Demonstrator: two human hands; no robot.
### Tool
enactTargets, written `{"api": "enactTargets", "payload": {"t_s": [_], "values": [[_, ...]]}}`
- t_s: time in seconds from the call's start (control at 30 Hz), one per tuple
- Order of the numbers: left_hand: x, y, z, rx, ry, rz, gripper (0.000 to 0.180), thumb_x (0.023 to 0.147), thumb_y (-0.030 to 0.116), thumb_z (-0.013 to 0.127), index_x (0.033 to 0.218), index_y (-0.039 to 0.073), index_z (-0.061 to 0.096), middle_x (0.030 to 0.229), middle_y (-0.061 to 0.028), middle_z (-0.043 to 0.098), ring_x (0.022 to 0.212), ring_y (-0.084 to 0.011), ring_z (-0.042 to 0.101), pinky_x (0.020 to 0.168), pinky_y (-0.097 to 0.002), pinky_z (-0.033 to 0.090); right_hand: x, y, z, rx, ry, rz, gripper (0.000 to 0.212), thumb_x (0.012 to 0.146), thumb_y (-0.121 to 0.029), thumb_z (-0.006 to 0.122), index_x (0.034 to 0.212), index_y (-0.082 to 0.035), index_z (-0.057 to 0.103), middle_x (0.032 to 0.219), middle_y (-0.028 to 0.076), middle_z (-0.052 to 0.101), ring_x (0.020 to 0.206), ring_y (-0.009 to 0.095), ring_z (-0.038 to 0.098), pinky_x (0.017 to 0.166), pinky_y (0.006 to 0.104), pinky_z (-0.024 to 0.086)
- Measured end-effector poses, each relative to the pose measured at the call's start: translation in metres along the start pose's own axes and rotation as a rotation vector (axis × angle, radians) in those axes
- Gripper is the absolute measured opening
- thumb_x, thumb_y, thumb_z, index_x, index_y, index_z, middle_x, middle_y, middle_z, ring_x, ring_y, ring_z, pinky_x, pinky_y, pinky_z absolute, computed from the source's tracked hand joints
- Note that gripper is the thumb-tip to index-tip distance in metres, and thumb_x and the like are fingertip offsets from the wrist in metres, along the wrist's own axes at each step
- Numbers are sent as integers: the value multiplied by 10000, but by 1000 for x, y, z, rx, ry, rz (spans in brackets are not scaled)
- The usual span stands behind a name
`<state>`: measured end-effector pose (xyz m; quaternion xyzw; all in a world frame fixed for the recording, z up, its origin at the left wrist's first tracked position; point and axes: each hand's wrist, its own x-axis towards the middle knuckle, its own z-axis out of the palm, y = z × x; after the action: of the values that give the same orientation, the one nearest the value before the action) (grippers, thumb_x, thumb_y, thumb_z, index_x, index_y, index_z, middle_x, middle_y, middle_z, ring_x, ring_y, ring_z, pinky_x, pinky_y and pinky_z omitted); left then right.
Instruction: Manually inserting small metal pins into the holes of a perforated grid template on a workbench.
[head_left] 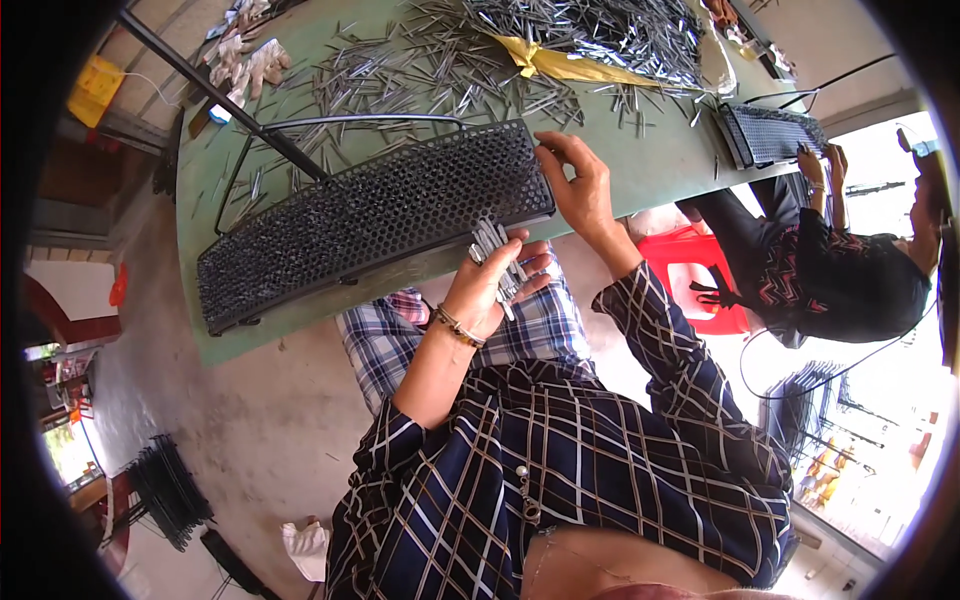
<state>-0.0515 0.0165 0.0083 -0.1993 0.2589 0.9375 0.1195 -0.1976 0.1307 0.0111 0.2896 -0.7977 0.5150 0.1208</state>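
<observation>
A long black rack with a board full of round holes lies tilted on the green table in front of me. Dark pieces fill many of its holes, more densely toward the left. My left hand holds a bunch of thin grey metal pins between thumb and palm, just below the rack's near right edge. At the rack's right end is my right hand, its thumb and forefinger drawn together by the corner. Whatever may be between those fingertips is too small to make out.
Loose metal pins lie scattered across the green table, with a large heap and yellow cloth behind. White gloves lie far left. At right, a co-worker handles a similar rack beside a red stool.
</observation>
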Motion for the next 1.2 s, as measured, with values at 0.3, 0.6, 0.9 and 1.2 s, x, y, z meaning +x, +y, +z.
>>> {"api": "enactTargets", "payload": {"t_s": [0.3,0.6,0.9,1.2], "values": [[-6,0,-5,19,79,-17,153,906,163,556,1049,109,568,953,-117,640,832,-198,638,725,-358,552,-7,-4,10,-32,-42,-105,198,817,5,620,1011,-30,622,883,102,638,747,195,626,637,271,495],[-6,0,-4,-70,53,3,146,910,129,529,1037,63,561,982,-130,643,888,-229,643,806,-367,540,-12,6,12,-164,-118,-314,219,776,-10,647,991,-51,635,905,84,637,769,246,611,668,307,485],[-3,2,-9,-185,80,117,166,909,148,545,1053,65,542,1042,-113,633,962,-225,620,851,-365,518,-16,1,6,-226,-116,-381,263,757,-11,668,1013,-66,652,955,91,614,793,250,603,680,320,486],[3,26,-4,-344,25,412,155,906,167,565,1041,94,541,1043,-45,622,961,-170,589,862,-328,491,-71,-55,-5,262,-371,-218,316,707,5,714,1013,-62,672,940,83,620,797,224,618,662,307,509]]}}
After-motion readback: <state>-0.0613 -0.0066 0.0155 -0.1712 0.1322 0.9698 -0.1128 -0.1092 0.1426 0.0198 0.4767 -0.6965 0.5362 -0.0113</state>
